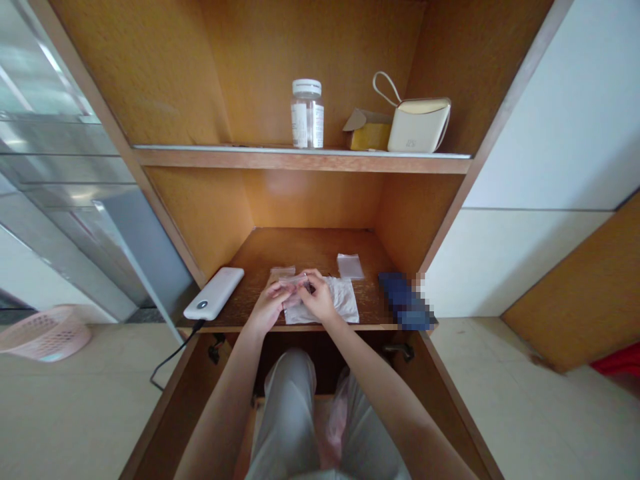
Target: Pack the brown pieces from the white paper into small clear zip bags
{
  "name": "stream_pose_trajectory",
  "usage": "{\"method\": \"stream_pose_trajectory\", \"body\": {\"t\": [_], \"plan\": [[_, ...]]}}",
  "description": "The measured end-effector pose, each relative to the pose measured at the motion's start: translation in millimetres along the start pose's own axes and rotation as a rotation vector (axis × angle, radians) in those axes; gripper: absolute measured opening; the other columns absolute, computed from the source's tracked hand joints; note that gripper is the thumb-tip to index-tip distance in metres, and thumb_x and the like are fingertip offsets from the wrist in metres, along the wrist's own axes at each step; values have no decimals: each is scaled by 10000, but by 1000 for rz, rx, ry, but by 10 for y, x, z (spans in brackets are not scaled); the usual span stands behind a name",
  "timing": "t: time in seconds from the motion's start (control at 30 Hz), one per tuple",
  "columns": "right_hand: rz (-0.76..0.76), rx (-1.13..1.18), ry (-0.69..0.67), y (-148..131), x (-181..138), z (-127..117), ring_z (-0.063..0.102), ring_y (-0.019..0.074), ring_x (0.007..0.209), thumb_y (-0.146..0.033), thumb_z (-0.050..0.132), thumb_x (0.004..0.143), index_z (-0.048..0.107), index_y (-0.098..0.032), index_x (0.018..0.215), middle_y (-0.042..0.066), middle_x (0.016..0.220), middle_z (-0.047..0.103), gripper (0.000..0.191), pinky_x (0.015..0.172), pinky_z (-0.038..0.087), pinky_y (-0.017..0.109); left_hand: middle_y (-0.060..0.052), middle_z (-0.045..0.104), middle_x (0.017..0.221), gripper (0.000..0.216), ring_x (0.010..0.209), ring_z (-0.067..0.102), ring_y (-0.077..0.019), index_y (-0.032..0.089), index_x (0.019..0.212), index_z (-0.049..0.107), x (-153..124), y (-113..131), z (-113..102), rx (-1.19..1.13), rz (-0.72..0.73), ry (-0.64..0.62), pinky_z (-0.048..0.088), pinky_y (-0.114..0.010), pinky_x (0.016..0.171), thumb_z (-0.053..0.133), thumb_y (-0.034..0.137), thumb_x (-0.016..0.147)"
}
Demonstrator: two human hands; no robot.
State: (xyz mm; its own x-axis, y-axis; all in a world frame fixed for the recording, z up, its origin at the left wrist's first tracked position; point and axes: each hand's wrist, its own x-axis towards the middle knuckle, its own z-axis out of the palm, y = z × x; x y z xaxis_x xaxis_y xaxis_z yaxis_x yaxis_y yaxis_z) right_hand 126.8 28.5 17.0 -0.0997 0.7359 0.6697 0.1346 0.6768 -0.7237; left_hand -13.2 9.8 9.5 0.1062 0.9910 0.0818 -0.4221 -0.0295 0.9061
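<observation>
My left hand [269, 304] and my right hand [319, 297] meet over the lower shelf, fingers closed on a small clear plastic bag [293, 281]. The left hand grips its left side, while the right fingertips pinch near its top edge. Beneath my hands lies a crumpled whitish cloth or tissue [346, 301], partly covered by them. Another small clear bag [351, 266] rests flat behind the cloth to the right. Just behind my left hand there is a further clear bag [283, 271], partly hidden. Whether anything is inside the held bag cannot be made out.
On the lower shelf [300, 241], a white power bank [215, 293] with a black cable lies left, and a dark blue, blurred-out object [406, 300] lies right. The upper shelf holds a clear bottle [307, 115], a yellow box [369, 132] and a cream strapped device [419, 125].
</observation>
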Motion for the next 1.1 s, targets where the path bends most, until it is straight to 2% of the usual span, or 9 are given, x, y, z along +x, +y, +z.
{"method": "stream_pose_trajectory", "body": {"t": [0.3, 0.63, 0.83, 1.1], "plan": [[-11, 16, -11, 32, -8, 12, 535, 161, 831, -171, 524, 716, 551, -188, 711, 37, 847, 565, 33, 768, 443, 288, -120, 688, 1033, 266, 950, 644, -255, 136, 896, 679, -11, 11, -13, -15, 14, -4, 528, -353, 762, 743, 259, 669], [13, 19, 18, 43, -9, 19, 540, 158, 825, -165, 501, 756, 590, -185, 726, 37, 837, 563, 96, 774, 446, 287, -98, 715, 909, 287, 740, 683, -205, 113, 874, 679, -16, 46, 55, -7, -28, 55, 550, -343, 705, 759, 253, 636], [25, -14, 26, 71, -14, 25, 544, 153, 824, -166, 498, 765, 579, -193, 724, 32, 846, 566, 95, 760, 453, 276, -114, 708, 950, 252, 756, 684, -222, 106, 843, 677, -21, 50, 60, -28, -12, 51, 555, -359, 702, 742, 246, 644], [-16, -53, 32, 54, -7, 15, 544, 161, 817, -152, 450, 776, 554, -190, 704, 40, 806, 567, 132, 770, 448, 291, -79, 722, 788, 180, 715, 686, -224, 115, 745, 673, -3, -7, 36, -42, 4, 108, 554, -377, 699, 750, 203, 609]]}}
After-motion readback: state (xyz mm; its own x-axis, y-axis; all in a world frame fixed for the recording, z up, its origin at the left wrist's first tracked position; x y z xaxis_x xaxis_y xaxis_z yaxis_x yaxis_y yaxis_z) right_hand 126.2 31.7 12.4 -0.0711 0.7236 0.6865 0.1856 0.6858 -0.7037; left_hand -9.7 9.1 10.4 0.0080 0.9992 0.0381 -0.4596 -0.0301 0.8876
